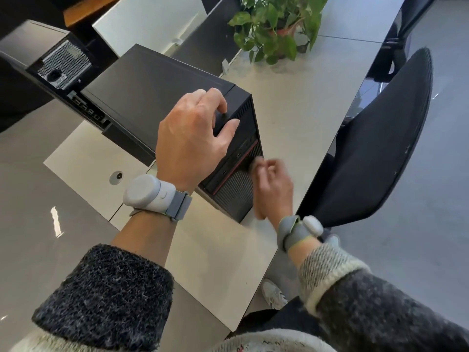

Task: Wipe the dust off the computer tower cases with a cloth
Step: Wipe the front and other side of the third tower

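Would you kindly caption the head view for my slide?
Left hand grips a black tower case while the right hand rubs its front.

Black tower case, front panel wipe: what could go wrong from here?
1. The black upright computer tower stands near the pale desk's edge; a hard wipe by the right hand could shift it, though the left hand grips its top.
2. Its rubbing could snag the front ports; blur hides what it holds.

There are two computer tower cases, near case (pixel 162 97) and far case (pixel 48 52); one potted plant (pixel 276 24); one chair (pixel 380 138). Two hands, left hand (pixel 193 138) and right hand (pixel 274 191); two wristbands (pixel 152 196) (pixel 300 229); one cloth (pixel 254 165).
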Demonstrator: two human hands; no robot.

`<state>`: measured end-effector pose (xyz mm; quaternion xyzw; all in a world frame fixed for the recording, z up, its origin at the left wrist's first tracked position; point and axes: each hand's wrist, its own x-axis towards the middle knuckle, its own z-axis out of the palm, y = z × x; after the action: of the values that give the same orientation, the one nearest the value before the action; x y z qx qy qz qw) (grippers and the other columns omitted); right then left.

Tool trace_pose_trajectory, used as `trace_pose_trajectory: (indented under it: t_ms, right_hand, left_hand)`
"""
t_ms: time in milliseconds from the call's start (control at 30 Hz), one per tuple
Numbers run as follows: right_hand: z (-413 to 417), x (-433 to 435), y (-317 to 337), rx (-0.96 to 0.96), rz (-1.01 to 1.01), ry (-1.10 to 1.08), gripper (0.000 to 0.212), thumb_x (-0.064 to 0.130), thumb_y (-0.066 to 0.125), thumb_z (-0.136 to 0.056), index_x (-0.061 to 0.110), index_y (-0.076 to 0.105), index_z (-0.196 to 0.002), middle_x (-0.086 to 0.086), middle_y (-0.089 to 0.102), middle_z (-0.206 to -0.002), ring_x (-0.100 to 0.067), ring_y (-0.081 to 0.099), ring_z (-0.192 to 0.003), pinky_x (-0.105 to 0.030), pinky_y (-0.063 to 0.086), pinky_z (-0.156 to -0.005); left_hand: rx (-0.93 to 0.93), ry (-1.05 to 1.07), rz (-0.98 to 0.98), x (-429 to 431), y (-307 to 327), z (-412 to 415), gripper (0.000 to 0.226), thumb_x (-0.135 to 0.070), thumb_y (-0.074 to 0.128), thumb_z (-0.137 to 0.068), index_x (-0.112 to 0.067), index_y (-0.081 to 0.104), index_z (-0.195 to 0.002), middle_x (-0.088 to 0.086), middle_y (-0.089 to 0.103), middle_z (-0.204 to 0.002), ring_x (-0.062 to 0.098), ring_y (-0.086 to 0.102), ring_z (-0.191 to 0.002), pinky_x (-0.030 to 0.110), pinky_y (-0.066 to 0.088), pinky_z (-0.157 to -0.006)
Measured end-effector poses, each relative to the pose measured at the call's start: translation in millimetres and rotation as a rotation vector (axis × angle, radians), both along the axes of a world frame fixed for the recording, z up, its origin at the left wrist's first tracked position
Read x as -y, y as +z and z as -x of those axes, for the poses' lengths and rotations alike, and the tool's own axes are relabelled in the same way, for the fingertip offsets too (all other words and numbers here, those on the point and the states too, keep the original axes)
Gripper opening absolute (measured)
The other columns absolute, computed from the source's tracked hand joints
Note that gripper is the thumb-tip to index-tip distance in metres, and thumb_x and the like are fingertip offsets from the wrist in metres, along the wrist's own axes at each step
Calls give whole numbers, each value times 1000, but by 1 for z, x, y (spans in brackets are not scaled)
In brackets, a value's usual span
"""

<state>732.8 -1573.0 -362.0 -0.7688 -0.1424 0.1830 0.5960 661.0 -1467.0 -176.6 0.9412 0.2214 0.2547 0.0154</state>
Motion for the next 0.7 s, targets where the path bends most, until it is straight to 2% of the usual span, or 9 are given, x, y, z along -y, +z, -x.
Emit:
trace_pose_trajectory:
  t_ms: [100,200,267,400,500,600,700]
  right_hand:
    - [-39,-13,11,-9,38,-38,17,31,54,-108,15,58,-112,3,61,-91,-22,59,-89,-33,44,-77]
    - [-7,-13,9,-26,14,-22,10,31,52,-109,23,53,-102,9,60,-81,-19,58,-80,-35,40,-71]
    - [41,-5,1,-35,-29,53,16,33,54,-109,27,51,-94,8,63,-78,-17,58,-72,-37,46,-67]
    - [91,17,-11,-86,-51,286,16,29,57,-106,24,54,-91,3,67,-77,-12,57,-62,-28,46,-59]
    - [54,14,-19,-105,12,160,14,30,58,-105,23,55,-93,8,66,-77,-10,60,-68,-30,41,-64]
    - [-8,-3,-16,-116,67,-45,10,30,56,-107,20,55,-106,13,58,-85,-21,57,-84,-27,33,-72]
    - [-38,-18,-7,-120,101,-61,19,29,50,-108,13,55,-119,-1,60,-94,-25,54,-92,-28,33,-75]
  left_hand:
    - [1,2,0,1,0,-1,28,-44,67,-96,-17,60,-98,-5,49,-79,15,46,-76,35,47,-62]
    - [4,3,0,0,0,-2,27,-43,67,-96,-17,60,-98,-6,47,-79,15,45,-76,34,46,-62]
    - [5,1,-4,-1,0,-1,27,-43,68,-96,-17,60,-98,-7,46,-79,14,44,-76,33,45,-62]
    - [6,-10,-13,0,0,-2,27,-43,68,-96,-16,61,-97,-7,46,-79,14,45,-75,31,43,-61]
    - [10,-11,-11,0,0,0,27,-42,68,-96,-16,61,-97,-7,47,-79,14,45,-75,31,42,-60]
    - [12,-12,-9,0,0,1,26,-42,67,-97,-17,61,-97,-7,48,-79,15,46,-75,31,44,-61]
    - [13,-16,-9,1,1,0,26,-42,67,-97,-17,61,-97,-7,48,-79,14,46,-75,33,46,-61]
